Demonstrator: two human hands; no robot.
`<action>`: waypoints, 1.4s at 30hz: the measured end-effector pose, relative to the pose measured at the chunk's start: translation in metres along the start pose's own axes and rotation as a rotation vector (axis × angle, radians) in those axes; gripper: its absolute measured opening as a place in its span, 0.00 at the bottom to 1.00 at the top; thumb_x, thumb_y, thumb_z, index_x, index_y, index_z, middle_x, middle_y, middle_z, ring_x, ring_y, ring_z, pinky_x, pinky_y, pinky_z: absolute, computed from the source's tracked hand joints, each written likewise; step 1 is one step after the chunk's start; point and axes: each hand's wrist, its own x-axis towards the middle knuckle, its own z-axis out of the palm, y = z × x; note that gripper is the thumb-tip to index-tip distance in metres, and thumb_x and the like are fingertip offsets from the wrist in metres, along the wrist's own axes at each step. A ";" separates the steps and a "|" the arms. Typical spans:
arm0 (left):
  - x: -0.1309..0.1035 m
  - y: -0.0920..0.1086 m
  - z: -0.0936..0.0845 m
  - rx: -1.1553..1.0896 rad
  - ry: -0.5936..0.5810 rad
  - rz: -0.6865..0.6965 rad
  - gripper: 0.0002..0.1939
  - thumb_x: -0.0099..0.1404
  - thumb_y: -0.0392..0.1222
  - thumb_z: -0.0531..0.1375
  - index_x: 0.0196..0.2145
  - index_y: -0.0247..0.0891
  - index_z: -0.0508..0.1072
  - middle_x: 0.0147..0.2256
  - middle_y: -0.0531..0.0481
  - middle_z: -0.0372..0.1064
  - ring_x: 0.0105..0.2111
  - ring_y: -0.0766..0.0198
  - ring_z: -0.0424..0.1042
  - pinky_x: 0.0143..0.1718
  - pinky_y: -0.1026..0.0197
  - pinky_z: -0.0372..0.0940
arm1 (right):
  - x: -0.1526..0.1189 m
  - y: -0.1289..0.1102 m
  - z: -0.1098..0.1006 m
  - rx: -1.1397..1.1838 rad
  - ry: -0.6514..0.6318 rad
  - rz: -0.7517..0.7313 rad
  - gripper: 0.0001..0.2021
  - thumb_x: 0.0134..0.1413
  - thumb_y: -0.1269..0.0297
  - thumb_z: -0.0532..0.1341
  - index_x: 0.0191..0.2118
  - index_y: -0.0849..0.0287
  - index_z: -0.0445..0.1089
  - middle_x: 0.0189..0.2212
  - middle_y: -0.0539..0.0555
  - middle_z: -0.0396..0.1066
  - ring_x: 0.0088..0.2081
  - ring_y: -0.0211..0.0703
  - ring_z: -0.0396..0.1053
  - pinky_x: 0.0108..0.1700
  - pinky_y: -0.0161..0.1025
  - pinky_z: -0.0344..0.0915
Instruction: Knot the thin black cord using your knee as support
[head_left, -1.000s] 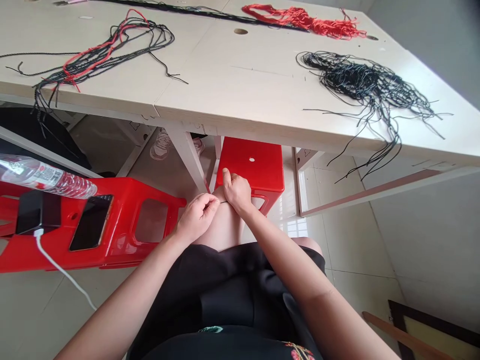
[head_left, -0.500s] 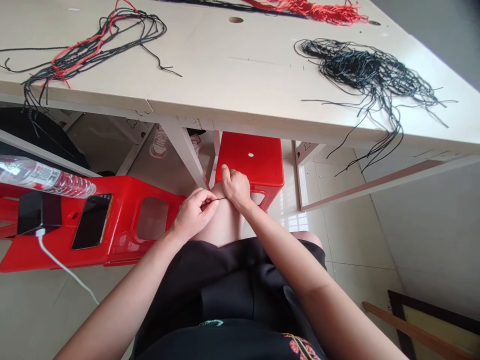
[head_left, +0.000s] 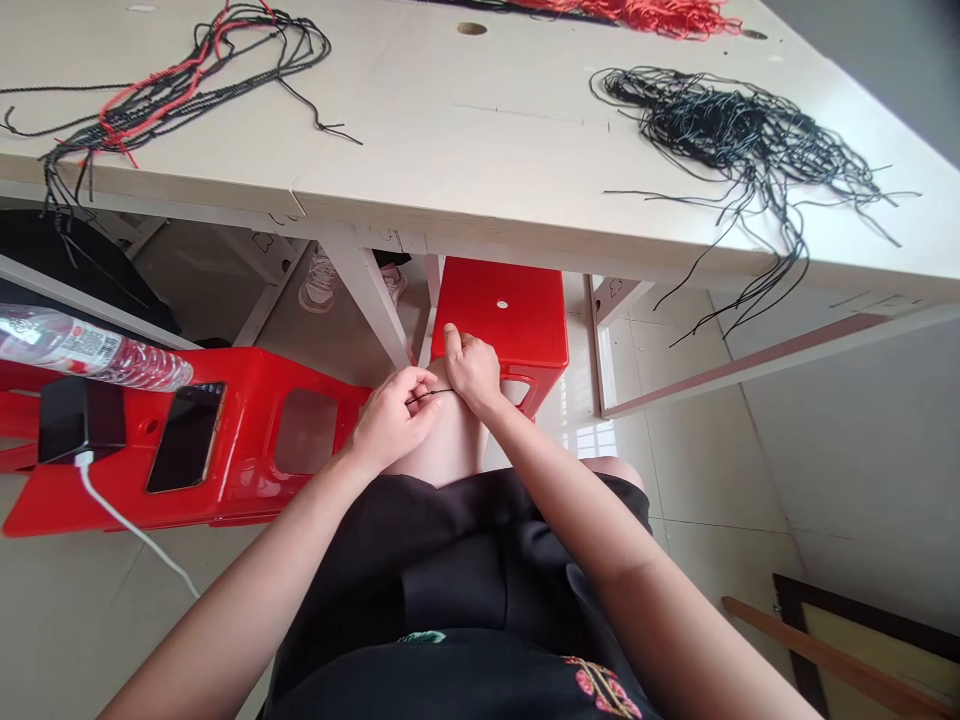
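A thin black cord (head_left: 436,392), which looks twisted, stretches across my bare knee between my two hands. My left hand (head_left: 391,418) holds its near end, with the thumb and fingers curled loosely around the strand. Over the top of the knee, my right hand (head_left: 472,372) presses down with the thumb up, and the cord disappears under its palm. The fingertips of the right hand are hidden behind the knee.
On the white table (head_left: 420,170) lie a tangled black cord bundle (head_left: 720,125), black and red cords (head_left: 172,85) and red cords (head_left: 660,15). Red stools (head_left: 499,300) stand below; the left one carries a bottle (head_left: 90,350), a phone (head_left: 186,435) and a black box (head_left: 81,418) with a white cable.
My left thumb and fingers have spread slightly apart, showing more of the cord, which now looks more twisted. The right hand stays nearly in place; the whole view has shifted a little.
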 end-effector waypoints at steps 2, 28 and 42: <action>0.002 0.004 0.002 0.038 -0.006 0.022 0.11 0.55 0.43 0.59 0.36 0.38 0.71 0.34 0.50 0.67 0.29 0.67 0.68 0.32 0.64 0.65 | 0.001 0.001 0.001 0.006 0.002 -0.001 0.28 0.61 0.45 0.38 0.20 0.57 0.61 0.24 0.58 0.71 0.33 0.50 0.71 0.37 0.43 0.64; -0.010 0.011 -0.012 -0.329 -0.039 -0.151 0.09 0.53 0.46 0.59 0.24 0.37 0.71 0.22 0.55 0.67 0.23 0.69 0.63 0.26 0.65 0.60 | -0.096 0.035 -0.030 0.260 0.173 -0.449 0.13 0.51 0.57 0.59 0.43 0.55 0.67 0.39 0.54 0.72 0.44 0.45 0.66 0.50 0.45 0.60; -0.051 0.039 -0.018 -0.101 -0.155 -0.010 0.06 0.53 0.40 0.57 0.21 0.37 0.69 0.24 0.53 0.66 0.24 0.68 0.64 0.26 0.66 0.60 | -0.132 0.020 -0.048 0.727 -0.154 -0.085 0.07 0.47 0.62 0.58 0.25 0.58 0.67 0.22 0.48 0.67 0.24 0.35 0.63 0.27 0.33 0.62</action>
